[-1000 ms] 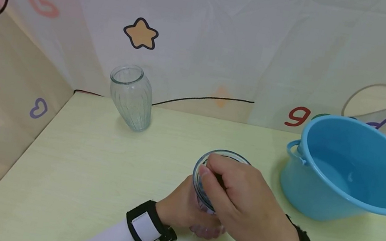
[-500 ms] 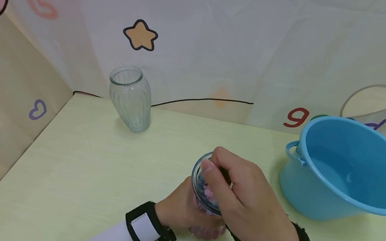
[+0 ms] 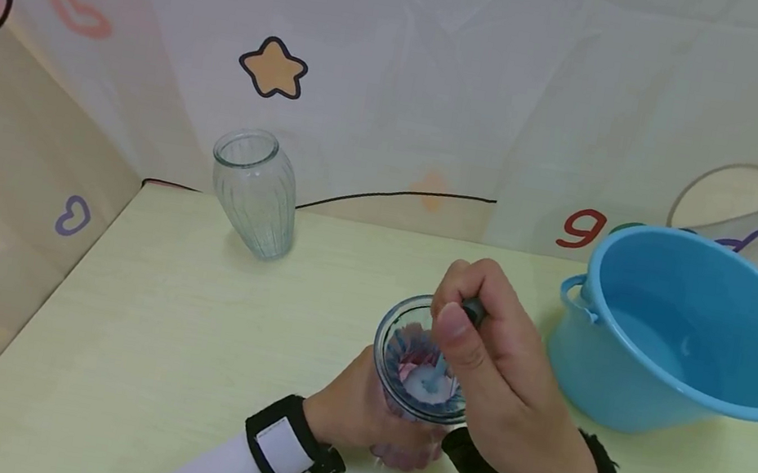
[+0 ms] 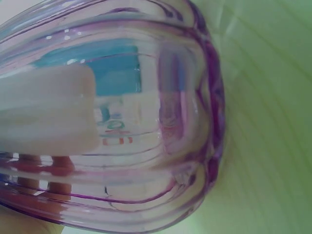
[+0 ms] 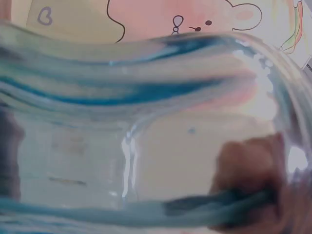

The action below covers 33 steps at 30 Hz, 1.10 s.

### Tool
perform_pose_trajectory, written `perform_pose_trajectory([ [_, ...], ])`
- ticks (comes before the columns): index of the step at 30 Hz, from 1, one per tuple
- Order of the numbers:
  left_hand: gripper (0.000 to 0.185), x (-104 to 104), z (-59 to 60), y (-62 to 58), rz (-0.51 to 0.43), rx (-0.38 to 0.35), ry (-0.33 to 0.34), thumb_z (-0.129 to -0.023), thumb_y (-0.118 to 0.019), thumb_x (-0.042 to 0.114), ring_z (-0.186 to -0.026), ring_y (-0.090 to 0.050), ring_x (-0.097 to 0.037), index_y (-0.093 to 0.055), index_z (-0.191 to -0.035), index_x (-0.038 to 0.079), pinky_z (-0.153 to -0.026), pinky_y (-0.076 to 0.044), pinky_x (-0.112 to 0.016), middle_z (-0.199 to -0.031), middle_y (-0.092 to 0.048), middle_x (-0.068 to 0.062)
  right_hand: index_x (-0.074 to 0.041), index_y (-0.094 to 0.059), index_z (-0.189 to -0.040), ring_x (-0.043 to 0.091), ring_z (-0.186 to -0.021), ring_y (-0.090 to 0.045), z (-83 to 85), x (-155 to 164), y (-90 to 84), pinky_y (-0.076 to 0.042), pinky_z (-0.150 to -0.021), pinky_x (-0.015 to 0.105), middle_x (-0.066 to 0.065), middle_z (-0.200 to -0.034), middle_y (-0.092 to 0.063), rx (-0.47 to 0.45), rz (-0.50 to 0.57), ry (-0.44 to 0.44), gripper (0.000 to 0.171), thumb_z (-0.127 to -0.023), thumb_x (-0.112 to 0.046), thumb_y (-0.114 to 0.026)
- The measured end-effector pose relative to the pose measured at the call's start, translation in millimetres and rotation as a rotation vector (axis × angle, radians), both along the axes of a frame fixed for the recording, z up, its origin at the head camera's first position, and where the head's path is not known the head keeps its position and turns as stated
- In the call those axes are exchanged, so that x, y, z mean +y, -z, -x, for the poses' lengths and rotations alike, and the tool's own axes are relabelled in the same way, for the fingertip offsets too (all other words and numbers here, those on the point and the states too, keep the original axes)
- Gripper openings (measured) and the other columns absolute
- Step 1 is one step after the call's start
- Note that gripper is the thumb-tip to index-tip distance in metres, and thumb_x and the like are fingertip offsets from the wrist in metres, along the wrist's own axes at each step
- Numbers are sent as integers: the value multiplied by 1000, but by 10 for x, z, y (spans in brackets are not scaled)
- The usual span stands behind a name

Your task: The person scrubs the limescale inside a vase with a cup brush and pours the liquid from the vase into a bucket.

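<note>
The left hand [image 3: 359, 411] wraps the upright jar [image 3: 421, 359] from below; above its mouth, the right hand [image 3: 499, 371] pinches a brush [image 3: 436, 370] pointing straight down inside.

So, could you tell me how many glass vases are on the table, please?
2. A clear ribbed vase stands at the back left near the wall; a purple-tinted vase sits front centre, gripped by the left hand. Nothing suggests a hidden third.
</note>
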<state>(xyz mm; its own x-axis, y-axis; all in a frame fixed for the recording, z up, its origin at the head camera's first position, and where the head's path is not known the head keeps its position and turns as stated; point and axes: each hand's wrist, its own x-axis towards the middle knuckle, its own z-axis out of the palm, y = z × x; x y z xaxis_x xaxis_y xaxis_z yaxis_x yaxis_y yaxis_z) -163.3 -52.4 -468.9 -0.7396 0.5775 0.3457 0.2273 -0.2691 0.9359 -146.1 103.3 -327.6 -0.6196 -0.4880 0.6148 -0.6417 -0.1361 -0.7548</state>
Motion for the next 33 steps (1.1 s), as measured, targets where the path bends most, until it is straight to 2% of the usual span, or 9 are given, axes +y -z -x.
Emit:
perform_pose_trajectory([
  [3, 75, 1, 6, 15, 15, 26, -18, -75, -83, 9, -113, -63, -18, -44, -139, 14, -106, -54, -42, -124, -65, -18, 1, -43, -91, 16, -76, -42, 37, 0, 49, -35, -62, 30, 3, -80, -38, 43, 114, -2, 23, -111, -8, -36],
  [8, 82, 6, 5, 29, 39, 54, -46, -75, -84, 10, -118, -62, -19, -40, -144, 14, -108, -53, -41, -130, -63, -16, -3, -41, -74, 13, -59, -40, 89, 1, 132, -30, -47, 27, 2, -67, -37, 56, 313, 36, 40, -113, -11, -33],
  [14, 83, -5, -7, 33, 66, 41, -65, -76, -83, 11, -119, -62, -18, -38, -146, 11, -107, -54, -40, -132, -61, -16, -2, -35, -68, 13, -51, -35, 107, -16, 159, -26, -43, 24, 3, -61, -31, 62, 493, -30, 43, -111, -5, -31],
  [17, 82, -10, -9, 36, 67, 29, -79, -75, -84, 8, -118, -63, -18, -38, -143, 6, -106, -55, -39, -130, -61, -18, -2, -32, -67, 12, -49, -33, 105, -21, 149, -24, -41, 22, 4, -60, -30, 59, 572, -67, 43, -110, -6, -32],
  [24, 81, -7, -18, 27, 56, -14, -84, -73, -84, 2, -114, -63, -20, -39, -141, 3, -103, -56, -37, -129, -60, -17, -4, -34, -65, 8, -46, -35, 93, -35, 131, -24, -41, 19, 1, -57, -32, 83, 641, -51, 44, -109, -4, -34],
  [33, 77, 8, -31, -10, 70, 13, -102, -74, -86, 1, -117, -64, -19, -45, -139, 10, -105, -55, -37, -131, -60, -19, -4, -31, -66, 9, -45, -33, 17, 34, 114, -24, -41, 16, 2, -56, -31, 58, 747, -111, 43, -109, -5, -30],
])
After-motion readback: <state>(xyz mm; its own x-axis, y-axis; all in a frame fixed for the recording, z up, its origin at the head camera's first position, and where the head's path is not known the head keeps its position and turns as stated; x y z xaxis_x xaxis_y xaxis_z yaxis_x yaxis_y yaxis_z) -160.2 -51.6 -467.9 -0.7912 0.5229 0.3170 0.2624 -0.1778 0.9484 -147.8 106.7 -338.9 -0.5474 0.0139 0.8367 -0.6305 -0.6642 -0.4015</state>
